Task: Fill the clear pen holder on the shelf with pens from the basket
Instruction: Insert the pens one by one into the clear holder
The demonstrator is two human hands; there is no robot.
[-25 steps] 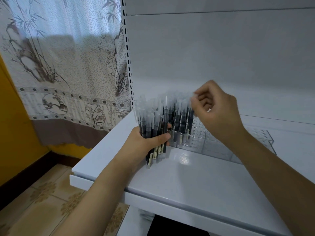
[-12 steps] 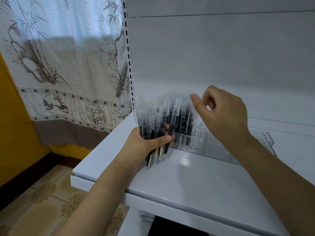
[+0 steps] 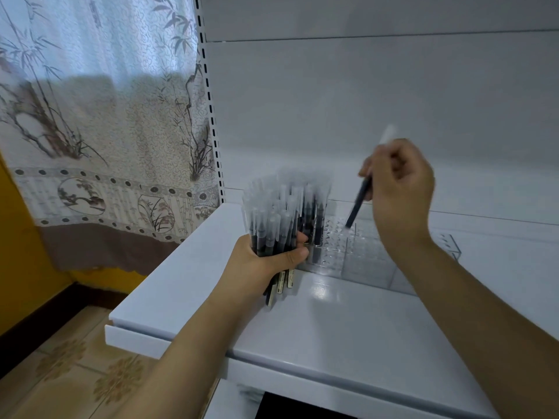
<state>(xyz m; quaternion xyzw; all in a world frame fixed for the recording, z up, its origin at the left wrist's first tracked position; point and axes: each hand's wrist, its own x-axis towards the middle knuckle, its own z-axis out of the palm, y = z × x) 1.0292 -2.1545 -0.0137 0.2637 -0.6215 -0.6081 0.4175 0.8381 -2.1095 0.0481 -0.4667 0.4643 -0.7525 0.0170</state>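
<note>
Presently, the left hand (image 3: 266, 261) grips a thick bundle of pens (image 3: 281, 219), fingers and thumb curled round the barrels about mid-length. The bundle stands roughly upright, frosted caps uppermost, dark barrels below; a few labelled ends stick out under the hand, just above the shelf (image 3: 348, 322). The caps are blurred and cannot be counted.

The right hand (image 3: 399, 189) holds a single pen (image 3: 360, 201), fingers curled round its upper part. That pen is tilted, pale cap up and to the right above the knuckles, dark end down and to the left. Its lower tip sits over the holder (image 3: 363, 255); whether it touches the holder cannot be told.

The holder is clear, with rows of small round holes in its top. It stands on the white shelf near the back panel (image 3: 363, 101), just right of the bundle. Several pens (image 3: 317, 225) already stand in its left end, directly behind the bundle; the holes further right show none. The holder's right end is seen past the right wrist.

A perforated upright (image 3: 210, 116) runs along the left edge of the back panel. A patterned curtain (image 3: 99, 131) hangs to the left, with tiled floor (image 3: 60, 373) below.
</note>
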